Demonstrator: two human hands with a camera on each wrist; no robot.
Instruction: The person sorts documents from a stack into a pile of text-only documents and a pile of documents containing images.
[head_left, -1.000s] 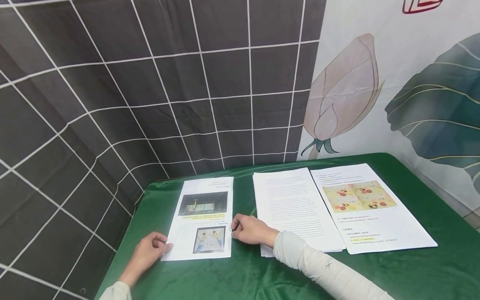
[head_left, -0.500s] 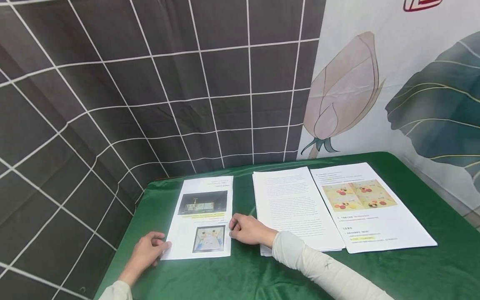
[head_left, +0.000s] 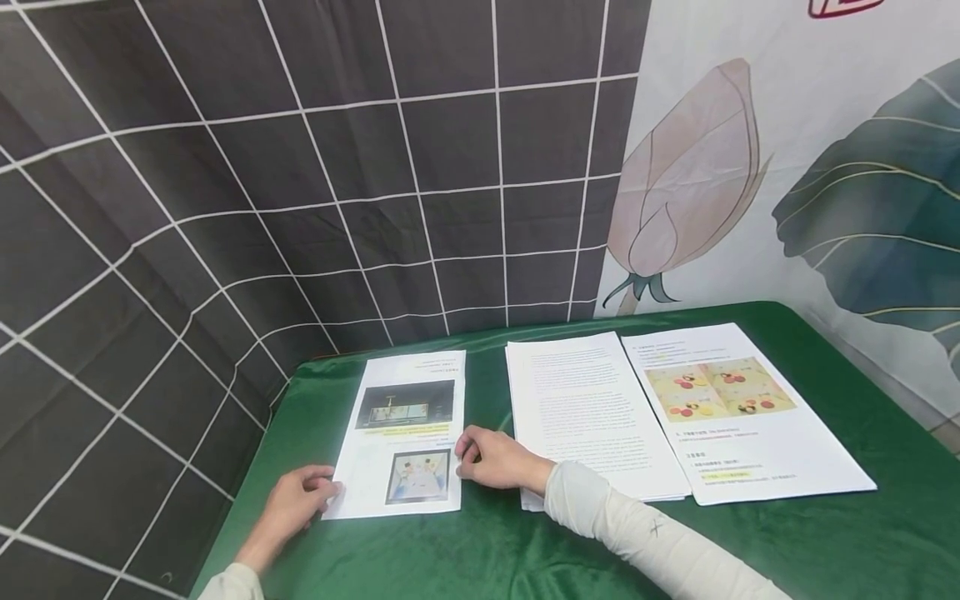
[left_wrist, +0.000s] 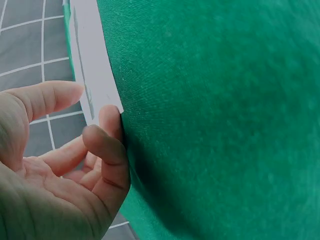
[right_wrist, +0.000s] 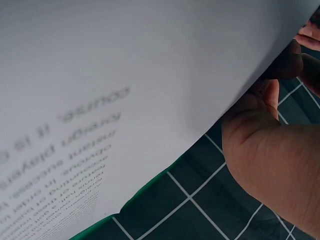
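Note:
A printed sheet (head_left: pixel 375 462) with two pictures and a yellow-highlighted line lies on the left of the green-covered table; whether more sheets lie under it is unclear. My left hand (head_left: pixel 295 497) is at its near left corner. In the left wrist view, the left hand's thumb and fingertips (left_wrist: pixel 110 117) stand apart around that corner, fingers loosely bent, one fingertip against the paper. My right hand (head_left: pixel 495 458) is at the sheet's right edge with its fingers curled. In the right wrist view a text page hides most of those fingers, so a pinch is not clear.
A stack of text pages (head_left: pixel 581 417) lies right of the sheet, partly under my right forearm. Beside it on the right is another printed page (head_left: pixel 750 442) with a yellow photo. A dark grid-patterned cloth (head_left: pixel 442 167) hangs behind the green table (head_left: pixel 585 558).
My right hand has shifted slightly left, and the sheet's right edge has moved a little left with it. The left hand stays nearly in place. The other pages are unmoved.

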